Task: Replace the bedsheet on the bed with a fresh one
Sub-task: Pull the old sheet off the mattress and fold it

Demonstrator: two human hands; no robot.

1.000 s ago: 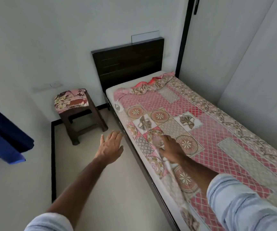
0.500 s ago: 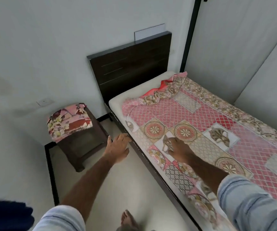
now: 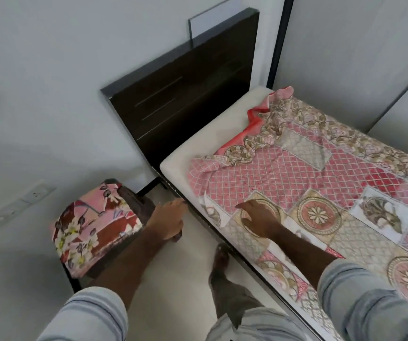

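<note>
Old sheet [image 3: 308,183] on bed, head end peeled off mattress [image 3: 188,153]. Right hand [image 3: 259,219] flat on sheet, fingers spread; left hand [image 3: 168,222] open, empty, beside frame. Fresh sheet [image 3: 94,227] folded on stool. Best move – gather corner, peel evenly toward foot.

**Hands at the bed edge**

The right hand [image 3: 259,219] lies flat on the patterned bedsheet [image 3: 320,183], which is rumpled near the dark headboard [image 3: 185,94], so the white mattress [image 3: 198,143] shows. The left hand [image 3: 169,221] hovers open over the floor, beside a folded floral sheet [image 3: 94,225] on a stool [image 3: 140,203].
</note>
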